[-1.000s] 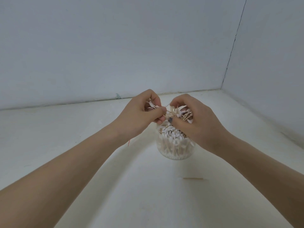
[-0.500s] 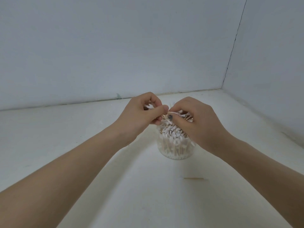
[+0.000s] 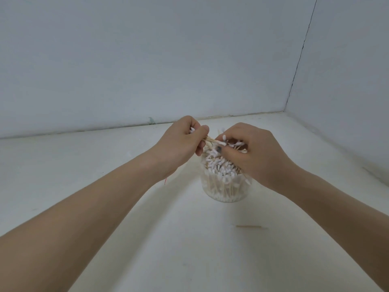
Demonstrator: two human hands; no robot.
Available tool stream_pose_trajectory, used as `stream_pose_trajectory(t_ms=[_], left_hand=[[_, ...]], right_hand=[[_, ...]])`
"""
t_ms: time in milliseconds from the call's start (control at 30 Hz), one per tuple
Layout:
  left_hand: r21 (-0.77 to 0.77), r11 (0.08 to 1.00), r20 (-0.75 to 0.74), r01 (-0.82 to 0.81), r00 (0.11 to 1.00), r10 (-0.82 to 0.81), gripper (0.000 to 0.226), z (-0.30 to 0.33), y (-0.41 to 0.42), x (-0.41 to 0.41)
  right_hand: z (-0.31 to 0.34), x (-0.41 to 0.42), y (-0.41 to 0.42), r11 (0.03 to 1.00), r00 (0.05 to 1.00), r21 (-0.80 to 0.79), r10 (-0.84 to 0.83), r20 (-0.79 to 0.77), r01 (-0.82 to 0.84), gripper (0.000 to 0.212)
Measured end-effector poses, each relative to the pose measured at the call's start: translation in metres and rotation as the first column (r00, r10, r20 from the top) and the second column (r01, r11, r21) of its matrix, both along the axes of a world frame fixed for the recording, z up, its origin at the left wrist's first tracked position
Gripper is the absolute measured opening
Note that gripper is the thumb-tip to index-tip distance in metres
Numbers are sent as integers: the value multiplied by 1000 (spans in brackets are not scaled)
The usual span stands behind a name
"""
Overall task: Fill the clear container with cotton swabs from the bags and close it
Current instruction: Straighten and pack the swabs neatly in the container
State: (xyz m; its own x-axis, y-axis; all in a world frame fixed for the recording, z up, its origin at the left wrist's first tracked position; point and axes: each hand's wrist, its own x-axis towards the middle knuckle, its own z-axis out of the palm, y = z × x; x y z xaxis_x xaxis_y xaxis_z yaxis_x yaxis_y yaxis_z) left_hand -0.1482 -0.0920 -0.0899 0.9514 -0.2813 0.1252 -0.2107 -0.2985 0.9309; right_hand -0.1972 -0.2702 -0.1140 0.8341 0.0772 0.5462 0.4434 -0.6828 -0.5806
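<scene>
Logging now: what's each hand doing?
Left hand: pinching swabs.
Right hand: gripping swabs over the container.

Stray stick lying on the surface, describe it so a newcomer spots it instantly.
Start at the clear round plastic container packed with white-tipped cotton swabs, standing on the white tabletop under both hands. Look nearer the camera and slightly right: a thin tan wooden stick lies flat, alone. Unlike the swabs, it is outside the container and touched by neither hand.

Head view, forward-down (close)
</scene>
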Motion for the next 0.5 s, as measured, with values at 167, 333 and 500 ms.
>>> stream_pose_trajectory(t_ms=[167,333,500], left_hand=[[95,993,72,-67,996,61,8,1,-5,-1],[149,987,154,-53,988,30,14,1,-6,4],[245,969,214,-36,977,-18,38,1,-5,8]], right_hand=[[1,0,0,1000,1000,0,22,-5,-22,8],[2,0,-1,999,999,-25,32,-2,-32,11],[3,-1,-1,1000,1000,12,-2,-12,2,10]])
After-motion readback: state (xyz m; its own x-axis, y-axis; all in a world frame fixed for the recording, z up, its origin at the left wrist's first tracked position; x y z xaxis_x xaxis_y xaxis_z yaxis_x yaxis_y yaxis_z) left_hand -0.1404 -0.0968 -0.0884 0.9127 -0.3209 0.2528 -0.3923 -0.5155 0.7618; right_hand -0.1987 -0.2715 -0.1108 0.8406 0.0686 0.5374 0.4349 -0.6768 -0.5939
